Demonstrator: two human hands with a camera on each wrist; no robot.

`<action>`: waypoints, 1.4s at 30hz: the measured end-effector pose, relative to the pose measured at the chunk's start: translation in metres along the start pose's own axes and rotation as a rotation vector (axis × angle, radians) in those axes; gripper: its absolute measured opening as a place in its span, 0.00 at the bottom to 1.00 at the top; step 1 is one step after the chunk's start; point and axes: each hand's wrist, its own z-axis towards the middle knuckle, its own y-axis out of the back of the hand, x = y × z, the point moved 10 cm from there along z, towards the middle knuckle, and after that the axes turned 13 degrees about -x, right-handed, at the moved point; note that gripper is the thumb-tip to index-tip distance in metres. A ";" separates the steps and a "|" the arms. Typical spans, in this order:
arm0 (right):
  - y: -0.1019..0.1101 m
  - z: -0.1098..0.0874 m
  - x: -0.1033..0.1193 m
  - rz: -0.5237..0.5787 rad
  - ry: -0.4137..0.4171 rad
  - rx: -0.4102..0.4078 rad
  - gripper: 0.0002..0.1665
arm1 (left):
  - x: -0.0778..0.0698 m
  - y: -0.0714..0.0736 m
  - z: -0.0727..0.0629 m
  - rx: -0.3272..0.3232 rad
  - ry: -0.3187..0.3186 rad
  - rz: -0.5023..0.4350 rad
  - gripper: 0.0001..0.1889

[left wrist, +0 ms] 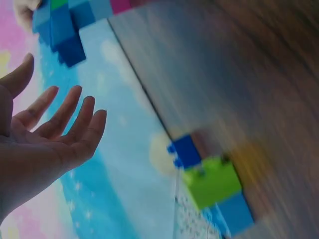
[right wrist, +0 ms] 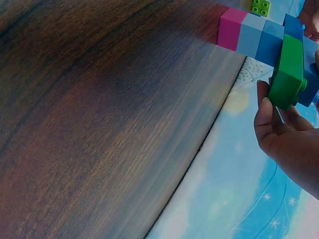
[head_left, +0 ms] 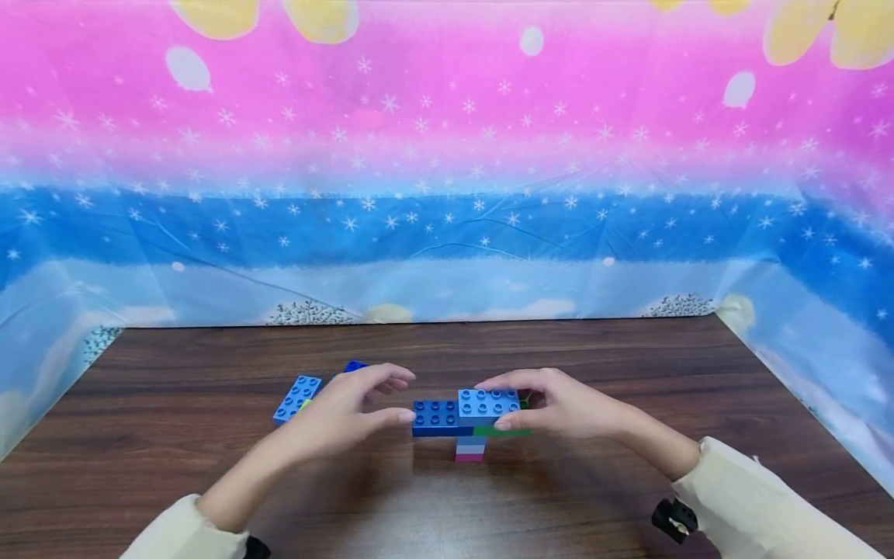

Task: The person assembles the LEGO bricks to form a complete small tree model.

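Note:
A small tower stands on the table, with a pink brick [right wrist: 232, 29] at its foot and light blue and blue bricks above. Across its top lie a dark blue brick [head_left: 435, 417] on the left and a green brick [right wrist: 288, 74] on the right. A lighter blue eight-stud brick [head_left: 489, 405] bridges them. My right hand [head_left: 562, 404] grips this upper brick at its right end, thumb in front and fingers behind. To the left, my left hand [head_left: 338, 411] holds nothing; its fingers are loosely spread, close to the dark blue brick but apart from it in the left wrist view.
Loose bricks lie left of the tower, partly behind my left hand: a light blue one [head_left: 298, 396], a lime green one [left wrist: 214, 184] and a dark blue one [head_left: 356, 366]. A printed cloth [head_left: 447, 225] hangs along the back and sides of the wooden table [head_left: 594, 497].

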 end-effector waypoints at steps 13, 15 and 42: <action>0.000 0.000 0.000 0.003 0.002 0.007 0.26 | 0.046 0.048 -0.019 -0.040 0.070 0.155 0.27; 0.000 0.000 0.000 0.003 0.005 0.009 0.26 | 0.053 0.051 -0.021 -0.044 0.072 0.173 0.27; 0.000 -0.001 0.000 0.013 0.016 0.008 0.27 | 0.095 0.044 -0.030 -0.003 0.087 0.294 0.25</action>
